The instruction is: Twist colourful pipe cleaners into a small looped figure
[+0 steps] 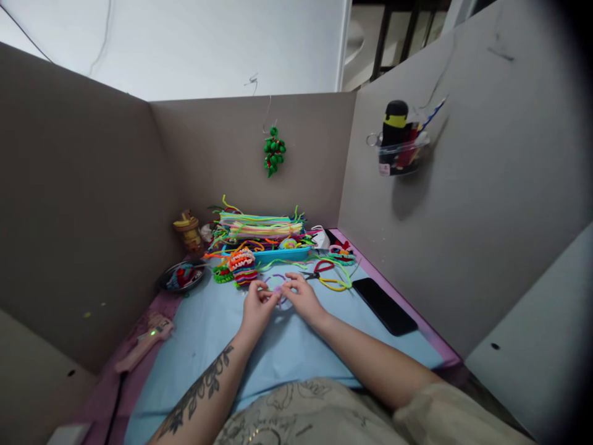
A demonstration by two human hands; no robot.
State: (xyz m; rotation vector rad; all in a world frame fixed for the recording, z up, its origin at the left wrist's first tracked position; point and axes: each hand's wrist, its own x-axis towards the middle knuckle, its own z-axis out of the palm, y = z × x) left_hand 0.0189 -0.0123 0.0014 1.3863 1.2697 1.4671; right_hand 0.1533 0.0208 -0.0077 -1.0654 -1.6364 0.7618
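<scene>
Between both hands is a purple pipe cleaner (274,278) bent into a rounded loop, just above the blue sheet. My left hand (260,302) pinches its near left side with the fingers closed. Opposite, my right hand (301,298) pinches it too, and the fingertips of the two hands nearly meet. Part of the loop is hidden behind the fingers. Just beyond my right hand lie scissors (323,271) with red and yellow handles. A bundle of striped, coiled pipe cleaners (243,267) sits past my left hand.
A blue tray (282,254) heaped with pipe cleaners stands at the back. At right lies a black phone (384,306). A pink glue gun (147,343) with a cord and a dark bowl (182,276) are at left. Grey partitions enclose the table; a plastic cup (402,151) hangs on the right one.
</scene>
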